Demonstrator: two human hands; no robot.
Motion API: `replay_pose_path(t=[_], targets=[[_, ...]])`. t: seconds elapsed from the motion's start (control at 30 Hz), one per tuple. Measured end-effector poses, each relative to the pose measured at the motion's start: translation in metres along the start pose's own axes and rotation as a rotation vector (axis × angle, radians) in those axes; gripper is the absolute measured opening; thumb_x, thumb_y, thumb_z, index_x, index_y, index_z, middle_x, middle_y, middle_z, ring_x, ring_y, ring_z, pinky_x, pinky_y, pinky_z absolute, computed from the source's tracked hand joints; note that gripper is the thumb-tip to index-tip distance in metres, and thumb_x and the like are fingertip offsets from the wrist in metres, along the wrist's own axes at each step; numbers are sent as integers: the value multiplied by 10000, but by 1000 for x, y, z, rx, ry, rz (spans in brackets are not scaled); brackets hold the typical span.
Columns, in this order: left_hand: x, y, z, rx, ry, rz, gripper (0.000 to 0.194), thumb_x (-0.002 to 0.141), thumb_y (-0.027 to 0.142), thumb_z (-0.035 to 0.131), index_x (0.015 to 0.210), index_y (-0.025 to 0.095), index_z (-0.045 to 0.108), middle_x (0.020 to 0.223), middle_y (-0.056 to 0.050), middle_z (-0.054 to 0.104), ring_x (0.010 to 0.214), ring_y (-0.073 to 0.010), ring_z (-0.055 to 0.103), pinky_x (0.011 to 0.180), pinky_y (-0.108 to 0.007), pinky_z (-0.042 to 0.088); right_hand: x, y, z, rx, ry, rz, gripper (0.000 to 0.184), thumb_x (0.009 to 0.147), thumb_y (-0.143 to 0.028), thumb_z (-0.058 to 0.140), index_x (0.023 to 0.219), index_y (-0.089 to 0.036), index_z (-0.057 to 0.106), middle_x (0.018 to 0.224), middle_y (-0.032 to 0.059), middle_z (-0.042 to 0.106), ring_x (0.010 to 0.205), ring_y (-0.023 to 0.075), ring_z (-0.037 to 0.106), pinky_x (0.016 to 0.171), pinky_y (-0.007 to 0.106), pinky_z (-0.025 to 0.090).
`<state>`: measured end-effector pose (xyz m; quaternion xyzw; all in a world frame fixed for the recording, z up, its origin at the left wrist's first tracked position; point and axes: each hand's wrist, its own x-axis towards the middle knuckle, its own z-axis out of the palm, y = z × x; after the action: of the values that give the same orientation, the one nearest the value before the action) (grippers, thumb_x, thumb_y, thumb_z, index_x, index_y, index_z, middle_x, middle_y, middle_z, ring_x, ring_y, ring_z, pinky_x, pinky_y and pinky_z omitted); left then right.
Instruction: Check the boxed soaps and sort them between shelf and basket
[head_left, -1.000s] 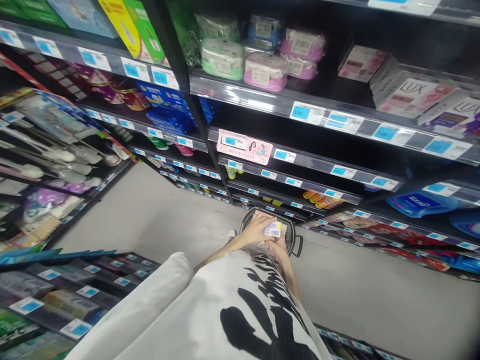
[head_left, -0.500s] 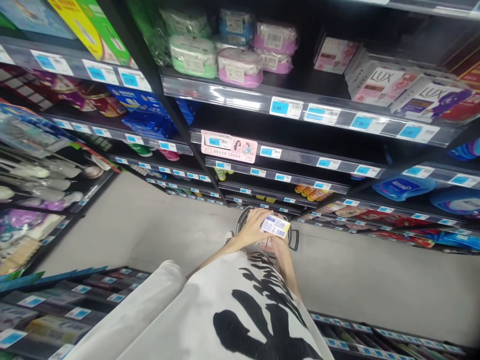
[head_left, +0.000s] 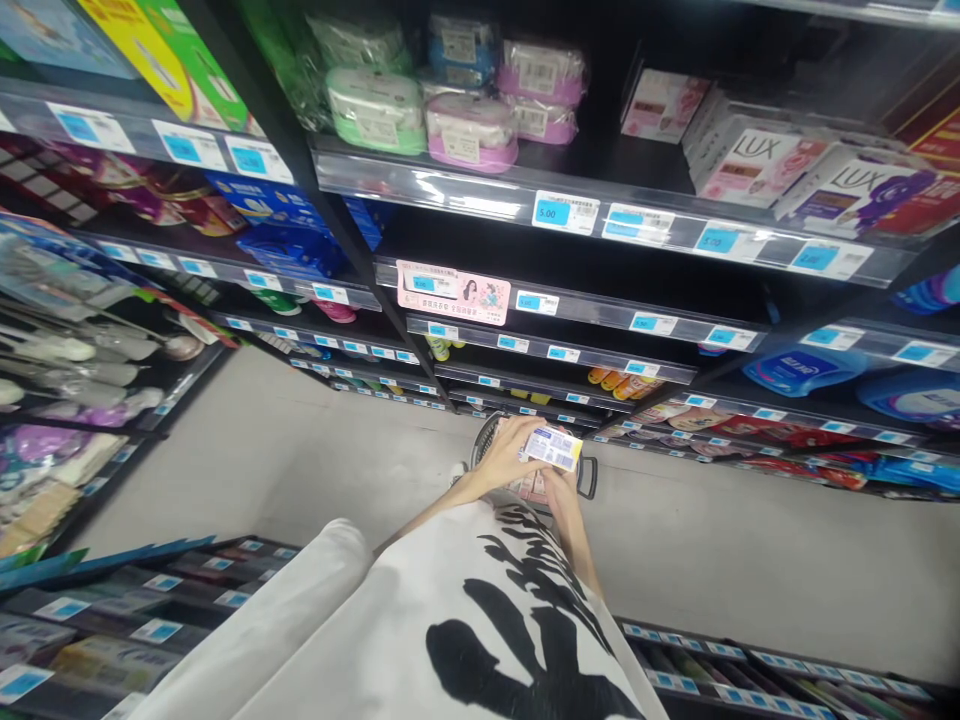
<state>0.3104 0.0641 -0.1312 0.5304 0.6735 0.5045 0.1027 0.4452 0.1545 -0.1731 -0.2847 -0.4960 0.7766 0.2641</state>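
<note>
Box (head_left: 553, 447) gripped between left hand (head_left: 510, 452) and right hand (head_left: 556, 488), directly above black basket (head_left: 589, 478).

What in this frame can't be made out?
- Print on the small box, head view: too small.
- Contents of the basket: hidden by the left hand, right hand and box.
- Right hand's grip: partly hidden under the box.
- Shelf labels: text too small.
</note>
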Motion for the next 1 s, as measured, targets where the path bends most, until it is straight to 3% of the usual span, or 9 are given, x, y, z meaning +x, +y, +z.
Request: replay_pose_path(t=[0.2,0.33,0.43,0.53,0.6,0.7,0.77,1.0], targets=[[-3,3,-4,-113,-20,-138,701,896,401,795,1521,266,510,1503,-147,574,1405,-313,538,1203,-470,416,1,7,-1,-27,155,10,660,689,-449,866,1267,-205,663,1118,150,798,1044,329,756,941,535,617],[-3,9,-8,-250,-42,-197,577,971,361,687,1516,243,537,1568,-146,533,1475,-304,478,1262,-468,349,3,-1,1,-139,267,-40,642,658,-452,898,1190,-163,684,1095,169,792,1024,334,753,924,496,621],[-3,13,-5,-415,-104,-322,554,951,362,715,1474,227,590,1559,-129,557,1478,-313,479,1283,-458,312,4,-11,3,-384,276,-190,613,712,-459,849,1231,-176,689,1126,132,751,1039,307,720,963,475,600],[-8,14,6,-682,-164,-530,735,805,367,882,1458,187,597,1466,-140,636,1370,-345,573,1213,-460,406,2,-23,8,-644,302,-387,626,732,-434,844,1294,-204,697,1188,114,660,1116,299,664,1016,461,568],[-12,14,15,-923,-90,-672,770,765,378,916,1438,175,603,1404,-144,675,1313,-341,615,1154,-446,463,-1,-29,14,-740,299,-467,613,744,-395,834,1316,-222,702,1214,114,620,1141,299,649,1022,452,563],[-16,15,22,-1286,79,-841,608,841,425,841,1356,163,650,1329,-143,719,1280,-320,647,1122,-420,491,-4,-32,23,-796,266,-515,605,776,-372,807,1352,-236,680,1238,123,645,1168,311,647,1057,481,547],[-17,16,21,-1461,125,-903,517,881,431,785,1293,139,677,1301,-153,733,1270,-321,656,1123,-427,500,-5,-32,28,-784,239,-502,658,782,-390,822,1395,-233,642,1274,134,678,1213,325,638,1091,509,528],[-19,20,7,-1604,250,-994,410,922,333,698,1271,121,662,1307,-152,731,1272,-313,658,1132,-461,512,-8,-27,32,-728,171,-457,720,763,-411,868,1412,-217,625,1351,149,691,1246,323,651,1119,503,522]])
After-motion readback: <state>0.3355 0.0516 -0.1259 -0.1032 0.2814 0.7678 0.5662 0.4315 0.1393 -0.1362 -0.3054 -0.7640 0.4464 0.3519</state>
